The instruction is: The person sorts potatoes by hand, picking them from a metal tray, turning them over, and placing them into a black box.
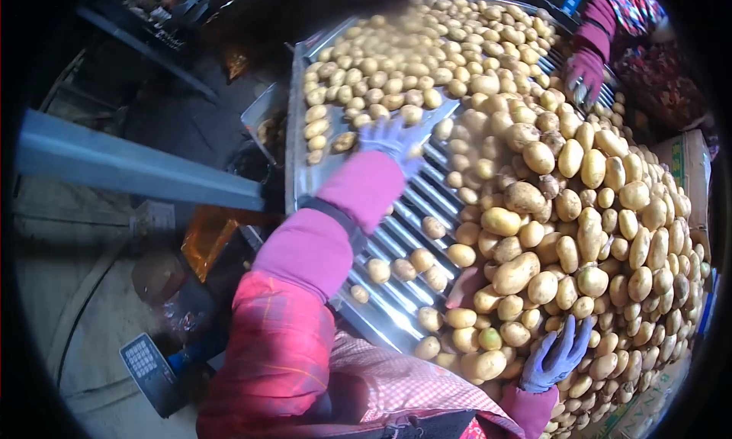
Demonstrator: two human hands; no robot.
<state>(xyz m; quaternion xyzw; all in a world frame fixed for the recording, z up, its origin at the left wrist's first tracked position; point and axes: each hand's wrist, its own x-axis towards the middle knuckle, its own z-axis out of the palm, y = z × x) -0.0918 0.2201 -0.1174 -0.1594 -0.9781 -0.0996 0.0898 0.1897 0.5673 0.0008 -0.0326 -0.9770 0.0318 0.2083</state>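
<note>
A large heap of yellow potatoes (pixel 518 275) spreads over a slatted metal sorting table (pixel 400 233). My left hand (pixel 390 140), in a lilac glove and slightly blurred, reaches to the far side with fingers spread over a bare metal patch. Small potatoes (pixel 385 80) lie just beyond its fingertips, and a darker potato (pixel 345 141) sits to its left. Near my body, my right hand (pixel 555 355), also gloved, rests on the heap with its fingers apart. A greenish potato (pixel 490 338) lies to its left. Several loose potatoes (pixel 404 269) sit on the rollers.
Another person's pink-gloved hand (pixel 585 74) touches the table's far right side. A blue-grey metal beam (pixel 137 160) juts in from the left. Below it is a keypad device (pixel 145 366). Cardboard boxes (pixel 692 183) stand at the right edge, near a red mesh sack (pixel 659 84).
</note>
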